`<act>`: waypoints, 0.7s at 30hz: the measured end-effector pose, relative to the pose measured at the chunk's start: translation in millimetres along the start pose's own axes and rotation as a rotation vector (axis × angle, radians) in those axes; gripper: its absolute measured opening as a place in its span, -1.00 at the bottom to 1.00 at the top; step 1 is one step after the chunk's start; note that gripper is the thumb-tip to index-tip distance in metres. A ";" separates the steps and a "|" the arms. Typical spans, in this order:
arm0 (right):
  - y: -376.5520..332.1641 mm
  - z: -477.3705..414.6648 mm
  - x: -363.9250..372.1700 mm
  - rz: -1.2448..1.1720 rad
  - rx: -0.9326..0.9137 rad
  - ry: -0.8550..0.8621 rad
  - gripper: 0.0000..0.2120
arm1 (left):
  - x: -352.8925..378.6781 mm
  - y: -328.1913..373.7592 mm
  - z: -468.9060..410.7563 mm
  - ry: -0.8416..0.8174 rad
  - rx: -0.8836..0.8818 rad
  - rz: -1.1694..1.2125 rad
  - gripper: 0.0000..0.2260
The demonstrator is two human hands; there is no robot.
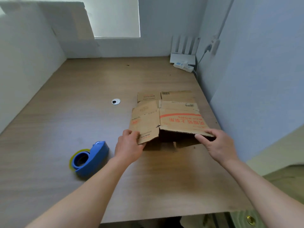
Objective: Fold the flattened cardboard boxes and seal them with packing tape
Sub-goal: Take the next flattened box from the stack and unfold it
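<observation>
A flattened brown cardboard box (174, 119) with red print lies on the wooden desk (82, 112), right of centre. Its near flaps are lifted off the desk, with a dark gap showing underneath. My left hand (128, 145) pinches the near left flap at its corner. My right hand (217, 143) grips the near edge of the wider right flap, thumb on top. A second flat piece of cardboard (164, 96) shows behind and under the box. A blue tape dispenser (89, 157) with a roll of clear yellowish tape sits on the desk, left of my left hand.
A round cable grommet (116, 101) is set in the desk's middle. A white router (183, 53) and a white power strip (184, 66) stand in the back right corner, with a cable running to a wall socket (213, 44). Walls enclose the desk left, back and right.
</observation>
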State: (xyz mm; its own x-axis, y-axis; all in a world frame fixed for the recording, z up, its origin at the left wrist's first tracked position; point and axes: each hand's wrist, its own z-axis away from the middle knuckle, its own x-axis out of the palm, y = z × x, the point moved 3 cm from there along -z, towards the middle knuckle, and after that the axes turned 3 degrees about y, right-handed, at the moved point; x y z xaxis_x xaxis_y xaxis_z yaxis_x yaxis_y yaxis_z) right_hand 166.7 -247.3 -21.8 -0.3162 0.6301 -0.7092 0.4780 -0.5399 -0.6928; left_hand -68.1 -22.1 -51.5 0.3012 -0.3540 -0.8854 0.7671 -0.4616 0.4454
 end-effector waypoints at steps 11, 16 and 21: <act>-89.7 -38.3 -81.1 -0.133 0.032 0.266 -0.83 | -119.5 82.0 36.0 0.018 0.033 0.177 -0.88; -125.7 -57.5 -100.6 -0.070 -0.010 0.064 -0.89 | -141.3 95.9 55.3 -0.115 -0.106 0.417 -0.77; -88.8 -27.3 -53.8 -0.070 0.101 -0.126 -0.83 | -94.3 92.1 76.2 -0.181 -0.233 0.328 -0.78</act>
State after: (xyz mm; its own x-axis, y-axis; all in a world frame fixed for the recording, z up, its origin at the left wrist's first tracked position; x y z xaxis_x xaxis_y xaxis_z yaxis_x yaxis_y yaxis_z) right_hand 163.6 -217.9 81.4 -0.4487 0.5966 -0.6654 0.3686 -0.5548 -0.7459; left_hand -69.0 -93.2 83.2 0.4619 -0.5974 -0.6556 0.7612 -0.1125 0.6387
